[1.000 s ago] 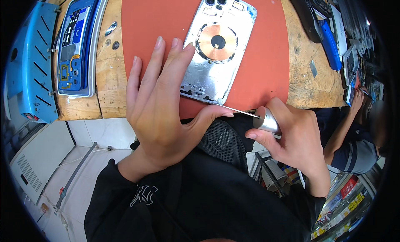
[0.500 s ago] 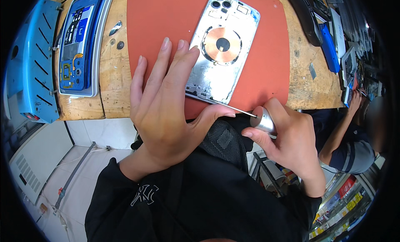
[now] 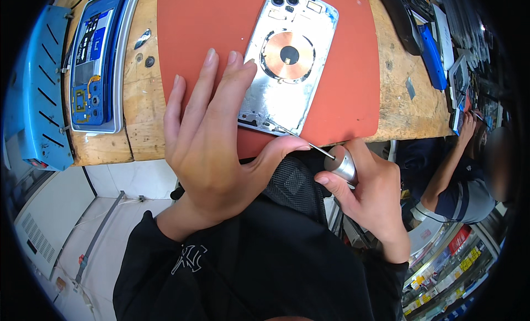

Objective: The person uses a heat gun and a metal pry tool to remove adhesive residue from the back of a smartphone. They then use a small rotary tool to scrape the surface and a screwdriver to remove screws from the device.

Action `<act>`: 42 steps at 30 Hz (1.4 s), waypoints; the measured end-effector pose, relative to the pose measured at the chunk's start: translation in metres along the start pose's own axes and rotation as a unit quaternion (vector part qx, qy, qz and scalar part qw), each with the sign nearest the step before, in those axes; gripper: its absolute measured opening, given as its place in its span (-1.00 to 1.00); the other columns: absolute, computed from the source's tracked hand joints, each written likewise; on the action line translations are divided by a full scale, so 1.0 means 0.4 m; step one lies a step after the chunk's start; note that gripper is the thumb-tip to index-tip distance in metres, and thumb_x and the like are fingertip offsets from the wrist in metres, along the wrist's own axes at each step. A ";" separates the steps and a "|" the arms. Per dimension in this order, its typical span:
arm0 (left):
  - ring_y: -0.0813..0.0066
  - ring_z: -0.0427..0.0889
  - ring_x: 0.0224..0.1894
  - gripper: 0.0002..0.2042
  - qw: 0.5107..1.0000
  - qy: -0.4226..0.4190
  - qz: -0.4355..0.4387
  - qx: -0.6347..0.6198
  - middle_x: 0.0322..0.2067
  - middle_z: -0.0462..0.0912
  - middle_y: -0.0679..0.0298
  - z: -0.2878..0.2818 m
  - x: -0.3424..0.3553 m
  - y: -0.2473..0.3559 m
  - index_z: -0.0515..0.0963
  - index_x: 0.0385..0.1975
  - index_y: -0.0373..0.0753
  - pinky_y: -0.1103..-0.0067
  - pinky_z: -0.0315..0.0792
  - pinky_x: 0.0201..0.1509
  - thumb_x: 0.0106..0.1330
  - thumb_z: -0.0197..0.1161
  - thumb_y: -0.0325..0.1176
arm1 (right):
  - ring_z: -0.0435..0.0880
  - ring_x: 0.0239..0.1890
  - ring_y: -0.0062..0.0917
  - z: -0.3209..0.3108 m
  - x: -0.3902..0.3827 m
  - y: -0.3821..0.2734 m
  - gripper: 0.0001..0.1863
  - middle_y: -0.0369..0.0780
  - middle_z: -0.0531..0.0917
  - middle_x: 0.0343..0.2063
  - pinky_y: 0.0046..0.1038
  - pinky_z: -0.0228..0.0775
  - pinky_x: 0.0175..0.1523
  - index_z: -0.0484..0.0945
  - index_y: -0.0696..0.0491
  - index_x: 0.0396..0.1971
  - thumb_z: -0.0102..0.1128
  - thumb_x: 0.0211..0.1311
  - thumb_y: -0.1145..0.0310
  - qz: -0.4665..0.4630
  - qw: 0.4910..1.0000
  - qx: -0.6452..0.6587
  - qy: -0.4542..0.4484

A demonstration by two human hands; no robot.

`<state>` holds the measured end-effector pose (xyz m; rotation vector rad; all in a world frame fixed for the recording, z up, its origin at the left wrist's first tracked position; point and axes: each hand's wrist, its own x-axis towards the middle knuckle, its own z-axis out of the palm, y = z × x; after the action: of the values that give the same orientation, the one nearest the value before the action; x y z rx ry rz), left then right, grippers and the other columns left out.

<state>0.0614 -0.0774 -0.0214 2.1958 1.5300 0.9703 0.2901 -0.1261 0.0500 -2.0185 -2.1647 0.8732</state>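
A phone housing (image 3: 276, 103) lies back up on the red mat (image 3: 353, 61), its silver surface showing a copper charging coil (image 3: 274, 55) and several camera lenses at the far end. My right hand (image 3: 370, 191) is closed round the stubby silver handle of a thin-shafted metal tool (image 3: 340, 165). The shaft slants up and left to the phone's near edge, where its exact tip is hard to make out. Fingers spread, my left hand (image 3: 212, 136) is at the phone's near left side. Its thumb lies along the near edge, close to the shaft and possibly touching it.
Left on the wooden bench (image 3: 143, 97), an opened blue phone (image 3: 95, 61) lies in a pale tray beside a slotted blue device (image 3: 41, 89). A blue-handled tool (image 3: 433, 56) and stacked parts line the right side. A co-worker's arm (image 3: 447, 166) reaches in there.
My right hand has shifted left and the tool's shaft slants more steeply, its visible end nearer the phone's right corner. My left hand keeps its spread pose. The whole view has shifted slightly.
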 end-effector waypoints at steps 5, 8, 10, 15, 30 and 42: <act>-0.02 0.56 0.46 -0.05 1.000 0.004 0.001 0.008 0.26 0.72 0.02 0.002 0.000 0.003 0.52 0.33 -0.32 0.05 0.19 0.59 -0.07 0.77 0.04 | 0.75 -0.52 -0.21 0.009 -0.011 0.002 -0.47 -0.19 0.65 -0.59 -0.25 0.50 -0.41 0.60 -0.01 -0.16 0.39 0.35 -0.23 0.021 1.000 0.003 0.002; -0.02 0.56 0.46 -0.04 1.000 0.006 0.004 0.012 0.26 0.71 0.03 0.004 0.000 0.003 0.53 0.33 -0.32 0.05 0.19 0.59 -0.08 0.77 0.06 | 0.75 -0.52 -0.20 0.010 -0.014 0.004 -0.46 -0.18 0.66 -0.60 -0.24 0.51 -0.41 0.60 0.00 -0.16 0.39 0.35 -0.24 0.021 1.000 0.005 0.006; -0.02 0.56 0.46 -0.03 1.000 0.006 0.003 0.011 0.26 0.72 0.03 0.004 -0.001 0.003 0.53 0.33 -0.33 0.06 0.19 0.59 -0.09 0.77 0.07 | 0.75 -0.53 -0.21 0.010 -0.015 0.006 -0.45 -0.18 0.66 -0.61 -0.26 0.50 -0.41 0.60 0.01 -0.16 0.39 0.35 -0.24 0.016 1.000 0.007 0.010; -0.03 0.56 0.45 -0.03 1.000 0.006 0.005 0.014 0.25 0.72 0.04 0.007 -0.001 0.002 0.53 0.33 -0.33 0.06 0.20 0.58 -0.08 0.77 0.08 | 0.71 -0.56 -0.20 0.001 -0.019 0.015 -0.44 -0.17 0.63 -0.61 -0.30 0.49 -0.41 0.60 0.04 -0.13 0.42 0.34 -0.21 0.025 0.999 0.026 0.001; -0.09 0.53 0.46 -0.04 1.000 0.008 0.013 0.013 0.30 0.69 0.07 0.009 -0.001 -0.002 0.51 0.34 -0.28 0.02 0.22 0.56 -0.08 0.79 0.03 | 0.67 -0.54 -0.14 -0.001 -0.007 0.005 -0.41 -0.12 0.61 -0.57 -0.32 0.47 -0.37 0.60 0.08 -0.10 0.46 0.33 -0.20 0.043 0.999 0.030 -0.006; -0.04 0.56 0.44 -0.10 1.000 0.002 0.019 -0.001 0.27 0.70 0.09 -0.008 0.004 -0.006 0.52 0.32 -0.35 0.04 0.26 0.55 -0.04 0.76 -0.06 | 0.74 -0.52 -0.18 -0.003 0.008 -0.022 -0.41 -0.14 0.65 -0.57 -0.28 0.50 -0.37 0.60 0.08 -0.09 0.47 0.31 -0.19 0.022 1.000 -0.002 -0.015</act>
<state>0.0579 -0.0752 -0.0200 2.2300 1.4944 0.9889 0.2821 -0.1226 0.0538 -2.0757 -2.1480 0.9113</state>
